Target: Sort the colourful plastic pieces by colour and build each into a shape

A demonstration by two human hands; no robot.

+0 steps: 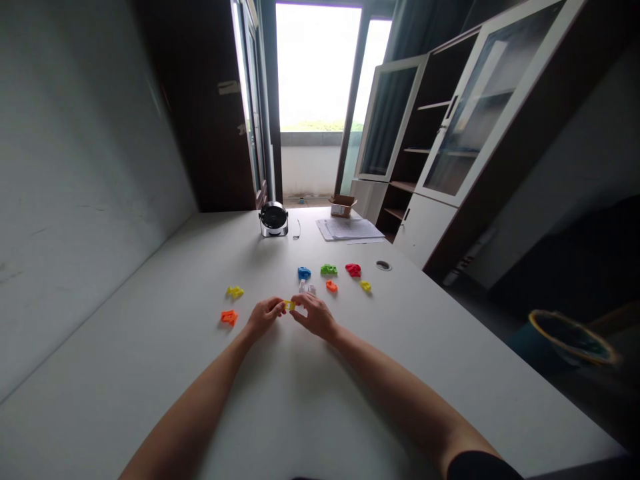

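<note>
My left hand (pixel 263 315) and my right hand (pixel 315 315) meet over the white table (pixel 150 373), both pinching one small yellow plastic piece (pixel 289 305) between their fingertips. To the left of my hands lie a yellow piece (pixel 235 291) and an orange piece (pixel 229 317). Just beyond my hands lie a blue piece (pixel 304 273), a green piece (pixel 329 269), a red piece (pixel 353 269), a small orange piece (pixel 331 286), a small yellow piece (pixel 365 286) and a pale piece (pixel 307 287).
A small black and silver desk fan (pixel 273 219) stands at the far end of the table, with papers (pixel 349 229) and a small cardboard box (pixel 343 205) to its right. A cable hole (pixel 383 265) sits near the right edge. Cabinets with glass doors (pixel 450 133) stand to the right.
</note>
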